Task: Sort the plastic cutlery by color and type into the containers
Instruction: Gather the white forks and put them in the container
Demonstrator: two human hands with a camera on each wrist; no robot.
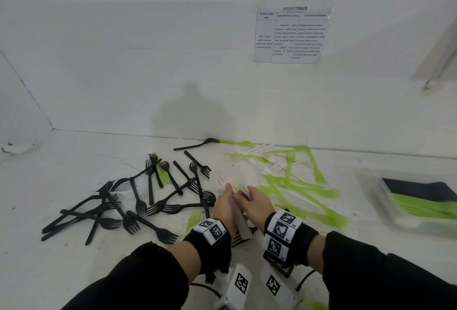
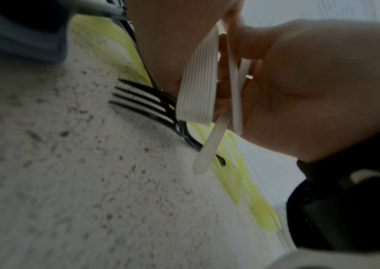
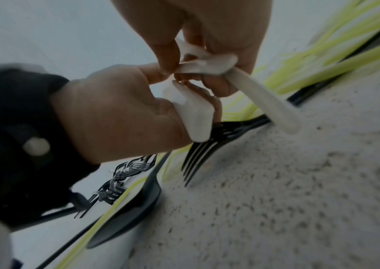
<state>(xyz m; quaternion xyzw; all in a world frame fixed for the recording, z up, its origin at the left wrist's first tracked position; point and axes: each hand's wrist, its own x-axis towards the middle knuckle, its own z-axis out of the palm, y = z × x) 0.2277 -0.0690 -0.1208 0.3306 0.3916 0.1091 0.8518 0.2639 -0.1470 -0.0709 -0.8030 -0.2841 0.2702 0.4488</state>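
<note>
Both wrists seen nearest, hands met at table centre. White cutlery bundle (image 1: 241, 220) clamped in left hand (image 1: 223, 207), long axis toward wearer. Right hand (image 1: 258, 204) pinched on white piece (image 3: 209, 62) beside bundle. Container (image 1: 371, 186) well right; right hand judged nearer.

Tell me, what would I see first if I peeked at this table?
You would first see the two hands close together in the middle: the left hand holds a stack of white cutlery, and the right hand pinches a white piece at its top. Black forks lie scattered on the left and green cutlery on the right. A clear container with green pieces sits at the far right.
</note>
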